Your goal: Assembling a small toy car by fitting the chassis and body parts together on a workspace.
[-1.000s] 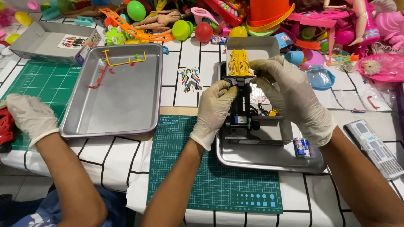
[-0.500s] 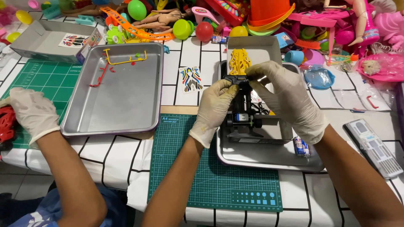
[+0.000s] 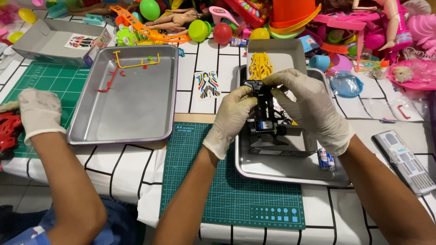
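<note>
Here the black toy car chassis (image 3: 265,115) sits clamped between fingers of left hand (image 3: 231,119) and right hand (image 3: 313,109).

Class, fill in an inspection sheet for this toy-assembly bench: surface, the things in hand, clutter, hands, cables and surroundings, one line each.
Surface: white table with black grid lines; green cutting mat at the front.
Job's things: black toy chassis held over a metal tray; yellow body shell behind it.
Clutter: second metal tray with red and yellow sprue pieces; sticker sheet; open grey box.
Hands: left hand and right hand, both gloved, grip the chassis. A third gloved hand, a co-worker's, rests at far left.
Cables: nothing seen.
Surroundings: heap of colourful plastic toys along the back edge.
</note>
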